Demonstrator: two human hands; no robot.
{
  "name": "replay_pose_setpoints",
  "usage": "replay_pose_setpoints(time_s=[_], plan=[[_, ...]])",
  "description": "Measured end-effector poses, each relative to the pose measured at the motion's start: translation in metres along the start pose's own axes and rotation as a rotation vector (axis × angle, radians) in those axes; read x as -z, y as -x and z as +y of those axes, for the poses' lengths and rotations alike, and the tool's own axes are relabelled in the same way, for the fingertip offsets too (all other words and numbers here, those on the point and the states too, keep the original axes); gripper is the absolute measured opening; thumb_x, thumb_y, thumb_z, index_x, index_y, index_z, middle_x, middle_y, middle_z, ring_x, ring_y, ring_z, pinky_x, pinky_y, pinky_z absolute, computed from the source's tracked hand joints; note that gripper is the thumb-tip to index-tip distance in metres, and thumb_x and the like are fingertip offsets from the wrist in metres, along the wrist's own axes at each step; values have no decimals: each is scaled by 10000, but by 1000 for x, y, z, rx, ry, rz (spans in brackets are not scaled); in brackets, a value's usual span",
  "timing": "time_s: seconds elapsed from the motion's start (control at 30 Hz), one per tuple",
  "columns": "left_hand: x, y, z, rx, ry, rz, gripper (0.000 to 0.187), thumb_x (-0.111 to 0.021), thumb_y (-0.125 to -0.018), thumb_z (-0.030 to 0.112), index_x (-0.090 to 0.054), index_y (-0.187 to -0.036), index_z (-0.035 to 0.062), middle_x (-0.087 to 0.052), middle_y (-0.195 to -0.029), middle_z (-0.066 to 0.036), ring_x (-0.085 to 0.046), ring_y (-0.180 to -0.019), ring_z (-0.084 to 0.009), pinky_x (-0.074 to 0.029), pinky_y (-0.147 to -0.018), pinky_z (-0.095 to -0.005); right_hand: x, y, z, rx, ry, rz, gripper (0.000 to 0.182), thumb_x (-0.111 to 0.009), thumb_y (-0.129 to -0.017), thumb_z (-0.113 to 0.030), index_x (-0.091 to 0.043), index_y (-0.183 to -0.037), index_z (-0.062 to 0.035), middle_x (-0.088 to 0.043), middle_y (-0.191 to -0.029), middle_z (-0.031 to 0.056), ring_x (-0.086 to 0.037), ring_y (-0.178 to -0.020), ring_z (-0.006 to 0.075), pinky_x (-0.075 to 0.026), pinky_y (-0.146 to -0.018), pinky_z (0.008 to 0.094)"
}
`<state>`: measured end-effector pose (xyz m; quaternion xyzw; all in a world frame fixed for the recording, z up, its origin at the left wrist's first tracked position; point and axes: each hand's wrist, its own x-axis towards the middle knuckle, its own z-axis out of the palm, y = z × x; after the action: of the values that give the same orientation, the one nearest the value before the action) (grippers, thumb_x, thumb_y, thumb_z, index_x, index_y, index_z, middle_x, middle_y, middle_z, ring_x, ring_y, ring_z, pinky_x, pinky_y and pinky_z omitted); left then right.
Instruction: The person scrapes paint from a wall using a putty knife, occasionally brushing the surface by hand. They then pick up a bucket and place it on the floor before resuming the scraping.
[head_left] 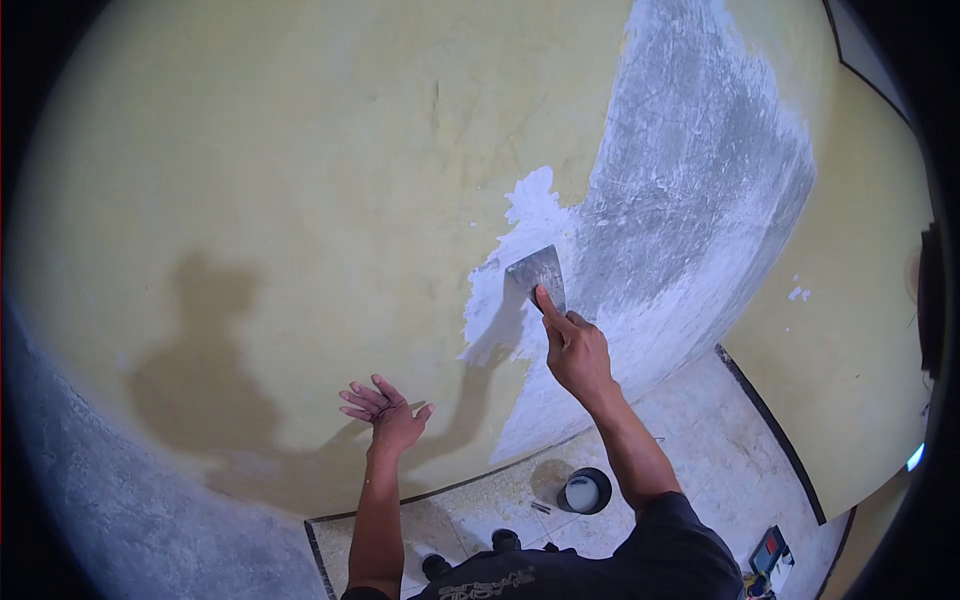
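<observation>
My right hand [578, 350] grips a putty knife [540, 275], index finger stretched along its metal blade. The blade's wide edge lies at the wall over a white patch [492, 300] where the yellow paint [330, 180] is gone. Up and to the right of the knife spreads a large bare grey area [680, 150] streaked with white. My left hand [390, 412] is raised in front of the yellow wall, palm up, fingers spread, holding nothing.
On the tiled floor [690, 420] below stands a dark bucket [585, 492] with pale contents. Small sticks [541, 508] lie beside it. A dark case with a red part [768, 552] sits at the lower right. Dark skirting [770, 430] edges the right-hand wall.
</observation>
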<state>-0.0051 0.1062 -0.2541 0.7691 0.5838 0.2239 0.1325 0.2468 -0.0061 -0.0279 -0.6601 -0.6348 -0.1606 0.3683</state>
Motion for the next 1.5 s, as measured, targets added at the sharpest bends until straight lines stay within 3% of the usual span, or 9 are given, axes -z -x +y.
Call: replay_pose_setpoints(time_s=[0.07, 0.23, 0.57, 0.7, 0.8, 0.97, 1.03, 1.13, 1.5], plan=[[4, 4, 1, 15, -11, -17, 1375, -668, -800, 619, 342, -1351, -133, 354, -1279, -550, 366, -1186, -711, 179, -913, -798, 0, -3, 6, 76, 88, -25, 576, -589, -912, -108, -477, -1438, -314, -575, -648, 158, -602, -569, 380, -469, -505, 477], [-1, 2, 0, 12, -3, 2, 1360, -658, -811, 611, 335, -1344, -150, 346, -1277, -556, 361, -1180, -720, 178, -924, -794, 39, -28, -6, 110, 156, -142, 534, -561, -932, -142, -489, -1421, -342, -590, -694, 170, -599, -566, 383, -479, -516, 485], [-1, 2, 11, 44, -41, 68, 1356, -677, -807, 589, 315, -1356, -153, 337, -1297, -548, 354, -1205, -706, 164, -945, -787, 35, -28, 10, 169, 179, -117, 561, -603, -913, -94, -503, -1417, -320, -566, -661, 147, -568, -556, 367, -457, -516, 458], [11, 2, 16, 87, 29, -20, 1354, -680, -809, 584, 315, -1354, -156, 338, -1298, -548, 352, -1206, -706, 158, -948, -787, 32, -26, 18, 157, 188, -151, 565, -605, -908, -93, -502, -1419, -312, -567, -665, 153, -579, -568, 372, -465, -524, 456], [4, 4, 18, 99, 44, -11, 1358, -680, -809, 585, 316, -1346, -166, 338, -1291, -553, 351, -1207, -706, 154, -949, -789, 31, -43, -11, 211, 130, -80, 545, -608, -905, -96, -526, -1401, -305, -576, -670, 149, -592, -581, 365, -470, -534, 456], [-7, 7, 3, 65, -6, 22, 1358, -671, -813, 589, 322, -1331, -179, 335, -1280, -562, 350, -1203, -711, 155, -943, -793, 33, -23, 11, 114, 128, -193, 558, -597, -910, -80, -508, -1415, -299, -578, -660, 143, -584, -578, 365, -465, -537, 458], [-16, 3, 5, -7, -112, 194, 1351, -665, -816, 591, 319, -1334, -177, 337, -1282, -559, 351, -1198, -714, 161, -937, -794, 25, -30, 10, 145, 107, -158, 577, -580, -901, -82, -493, -1426, -308, -584, -677, 158, -595, -578, 377, -480, -532, 469], [-24, 1, -1, -28, -110, 247, 1351, -663, -816, 594, 317, -1337, -175, 338, -1282, -559, 353, -1195, -715, 166, -932, -795, 27, -38, -5, 156, 97, -135, 602, -569, -890, -82, -478, -1435, -323, -590, -695, 178, -604, -571, 393, -496, -529, 482], [-25, 4, -5, -59, -170, 298, 1354, -677, -808, 585, 310, -1348, -169, 321, -1288, -565, 334, -1211, -715, 165, -943, -788, 15, -20, -3, 133, 116, -191, 677, -559, -868, -74, -420, -1465, -362, -595, -725, 197, -615, -570, 389, -494, -493, 481]])
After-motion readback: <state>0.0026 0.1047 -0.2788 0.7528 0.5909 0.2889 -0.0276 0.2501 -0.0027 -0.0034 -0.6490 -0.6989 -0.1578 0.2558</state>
